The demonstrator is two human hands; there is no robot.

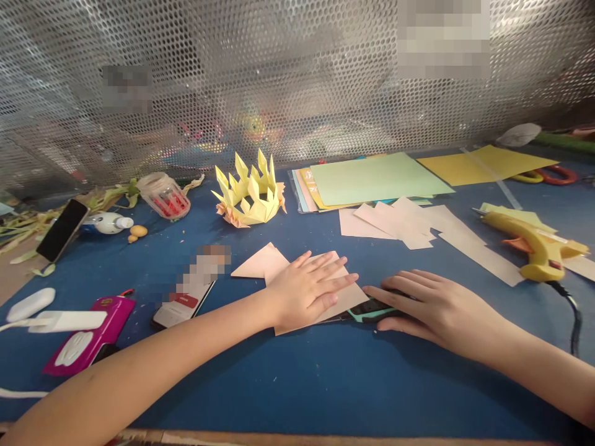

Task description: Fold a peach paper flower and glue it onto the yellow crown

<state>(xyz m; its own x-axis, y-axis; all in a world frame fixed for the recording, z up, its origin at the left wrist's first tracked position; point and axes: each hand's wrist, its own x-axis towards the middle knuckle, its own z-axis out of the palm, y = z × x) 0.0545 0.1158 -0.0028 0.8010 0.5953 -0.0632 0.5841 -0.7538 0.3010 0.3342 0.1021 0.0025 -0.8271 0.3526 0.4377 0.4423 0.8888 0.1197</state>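
Note:
My left hand (304,288) lies with fingers spread on a pale pink sheet (351,294) near the middle of the blue table. Beside it, a folded pink piece (260,262) pokes out to the upper left. My right hand (427,303) rests over a black and teal tool (369,310), whose handle shows under its fingers; the blade end is hidden beneath the sheet. The right fingers are stretched out, with the thumb apart. Further back stands a yellow paper crown (251,195) with orange pieces around its base.
Colored sheets (381,176), pink paper pieces (400,220) and a yellow sheet (483,166) lie behind. A yellow glue gun (534,241) with a black cord sits right. Left are a lit phone (186,300), magenta pack (100,322), jar (165,197) and dark phone (62,229).

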